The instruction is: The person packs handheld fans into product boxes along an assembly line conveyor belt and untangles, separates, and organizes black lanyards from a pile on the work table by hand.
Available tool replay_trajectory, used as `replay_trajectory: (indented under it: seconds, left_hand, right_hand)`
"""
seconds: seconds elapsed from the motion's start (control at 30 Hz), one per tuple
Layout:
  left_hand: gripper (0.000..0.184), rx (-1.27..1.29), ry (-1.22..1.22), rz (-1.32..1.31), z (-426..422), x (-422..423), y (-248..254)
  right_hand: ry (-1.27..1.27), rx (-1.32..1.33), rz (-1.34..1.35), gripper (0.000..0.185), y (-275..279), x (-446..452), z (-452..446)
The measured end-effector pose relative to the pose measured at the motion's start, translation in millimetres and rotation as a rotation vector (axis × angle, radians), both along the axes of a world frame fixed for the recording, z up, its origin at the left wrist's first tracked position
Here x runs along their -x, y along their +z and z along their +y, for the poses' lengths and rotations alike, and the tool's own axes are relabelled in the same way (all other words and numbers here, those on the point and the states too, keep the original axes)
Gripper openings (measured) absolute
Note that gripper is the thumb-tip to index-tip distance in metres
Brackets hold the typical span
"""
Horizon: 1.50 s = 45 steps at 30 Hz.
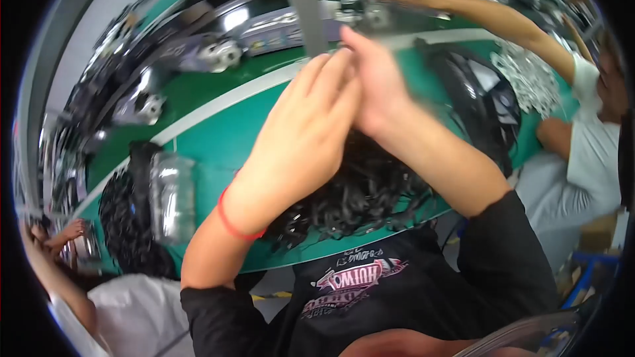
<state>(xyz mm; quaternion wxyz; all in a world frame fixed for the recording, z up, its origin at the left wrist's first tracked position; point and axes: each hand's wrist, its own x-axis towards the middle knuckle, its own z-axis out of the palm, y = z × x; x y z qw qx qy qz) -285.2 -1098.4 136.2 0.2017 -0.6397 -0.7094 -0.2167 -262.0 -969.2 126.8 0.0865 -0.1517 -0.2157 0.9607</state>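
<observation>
My left hand (pixel 305 119) and my right hand (pixel 382 86) are raised together above the green bench, meeting at the fingers. The left fingers lie close together and curl in against the right hand. On the right hand the thumb points up, while its other fingers are mostly hidden behind the left. Whatever sits between them, if anything, is too small or covered to make out. Right beneath my hands spreads a pile of black, glossy, curled cable-like pieces (pixel 350 192).
A clear plastic package (pixel 173 198) lies left, beside another black pile (pixel 119 225). Rightward are a black bag-like bundle (pixel 486 89) and a heap of whitish pieces (pixel 526 79). A grey post (pixel 301 6) rises ahead. A co-worker's arm (pixel 496 23) reaches across from the right; another person sits left.
</observation>
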Motion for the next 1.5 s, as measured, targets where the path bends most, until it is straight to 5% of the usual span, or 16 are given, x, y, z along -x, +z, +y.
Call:
replay_trajectory:
  seconds: [0.07,0.13,0.5,0.6,0.83,1.0,1.13,1.23,1.3,1.5]
  left_hand:
    - [0.034,-0.193,-0.036,-0.326,-6.0,-16.9,7.4]
    - [0.037,-0.230,-0.062,-0.357,-14.5,-14.8,-3.3]
    - [0.038,-0.347,-0.246,-0.215,16.2,-4.1,-18.7]
    - [0.033,-0.500,-0.135,-0.212,28.8,-13.7,-13.1]
    - [0.026,-0.335,-0.242,-0.014,43.3,-2.3,-24.4]
    - [0.022,-0.169,-0.097,0.181,50.6,-0.4,-11.0]
    - [0.022,-0.017,0.024,0.091,56.1,-9.2,-3.2]
    - [0.030,0.005,-0.053,-0.330,51.8,-32.2,8.3]
    - [0.033,0.020,-0.065,-0.342,38.7,-30.0,8.1]
    - [0.035,-0.030,-0.107,-0.365,40.7,-33.5,-1.8]
  right_hand:
    - [0.046,0.020,0.162,0.025,-13.9,0.6,30.2]
    - [0.242,0.052,0.498,0.022,-18.8,0.2,45.8]
    - [0.187,0.148,0.276,0.018,-10.0,-31.9,29.8]
    - [0.141,0.127,0.240,0.018,-9.8,-38.9,30.3]
    - [0.053,0.179,0.271,0.021,-27.4,-41.9,33.5]
    - [0.011,0.161,0.003,0.025,-7.2,-49.2,30.9]
    - [-0.094,0.246,-0.042,0.028,-22.8,-42.8,36.7]
    - [-0.051,0.241,0.065,0.032,-43.4,-40.2,81.0]
    - [0.095,0.291,0.325,0.034,-52.6,-45.6,106.9]
    - [0.163,0.271,0.428,0.031,-36.9,-63.9,87.1]
